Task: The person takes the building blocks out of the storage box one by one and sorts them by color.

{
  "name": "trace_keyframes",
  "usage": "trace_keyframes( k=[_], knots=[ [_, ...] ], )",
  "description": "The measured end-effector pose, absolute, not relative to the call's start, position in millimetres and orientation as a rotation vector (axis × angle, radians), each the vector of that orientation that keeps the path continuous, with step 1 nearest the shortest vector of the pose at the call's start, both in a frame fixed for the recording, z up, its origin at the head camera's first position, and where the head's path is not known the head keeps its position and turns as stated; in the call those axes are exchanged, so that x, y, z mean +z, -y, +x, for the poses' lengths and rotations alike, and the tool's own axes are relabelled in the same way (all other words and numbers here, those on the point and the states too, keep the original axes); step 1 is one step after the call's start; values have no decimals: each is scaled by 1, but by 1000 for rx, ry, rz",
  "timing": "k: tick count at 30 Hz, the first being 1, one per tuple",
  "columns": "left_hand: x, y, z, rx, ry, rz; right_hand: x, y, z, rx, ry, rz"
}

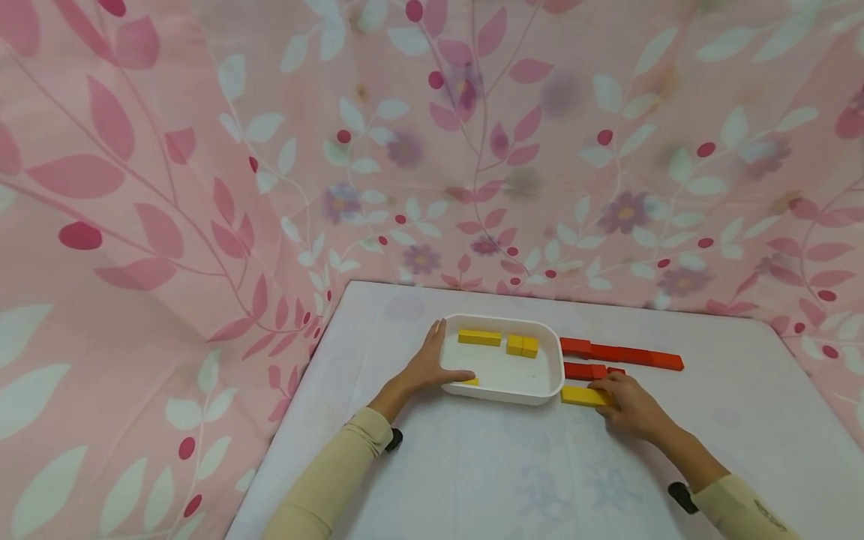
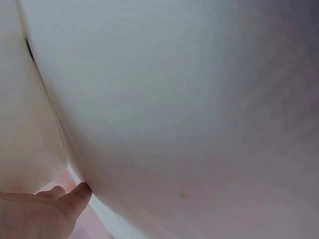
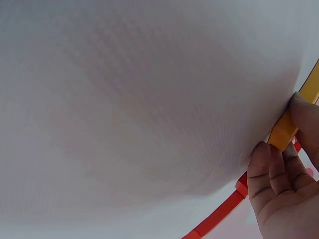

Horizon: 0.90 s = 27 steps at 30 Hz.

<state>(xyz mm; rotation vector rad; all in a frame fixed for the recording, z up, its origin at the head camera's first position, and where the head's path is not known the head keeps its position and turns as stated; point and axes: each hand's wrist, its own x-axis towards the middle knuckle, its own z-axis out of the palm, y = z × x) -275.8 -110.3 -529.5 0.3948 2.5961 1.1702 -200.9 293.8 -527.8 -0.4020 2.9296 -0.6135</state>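
In the head view a white plastic tray (image 1: 502, 397) stands on the table. My left hand (image 1: 425, 367) holds its left end, the fingers at the side wall and the thumb reaching over the front rim. Inside lie a long yellow block (image 1: 479, 337), two short yellow blocks (image 1: 522, 346) side by side, and another yellow block (image 1: 471, 382) partly hidden by the thumb. My right hand (image 1: 631, 405) pinches the right end of a long yellow block (image 1: 582, 396) just right of the tray. In the right wrist view thumb and fingertips grip this yellow block (image 3: 284, 130).
Behind the right hand, a long row of red blocks (image 1: 621, 353) runs rightward from the tray. A shorter red row (image 1: 583, 370) lies in front of it, partly covered by the hand. White cloth covers the table (image 1: 499, 480); a pink flowered curtain (image 1: 486, 150) hangs behind.
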Motion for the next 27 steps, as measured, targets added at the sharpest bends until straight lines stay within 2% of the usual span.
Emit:
trace_keyframes(
  k=[7,12,19,27],
  knots=[
    [-529,110,-277,1148,-2590,404,-519,-293,-187,-700,-2972,-322],
    [-525,111,-279,1160,-2600,398,-507,-286,-184,-787,-3048,-413],
    [-527,113,-279,1172,-2597,409,-486,-262,-200,-969,-3110,-576],
    [-534,112,-275,1172,-2587,416,-479,-221,-228,-1353,-2777,-628]
  ],
)
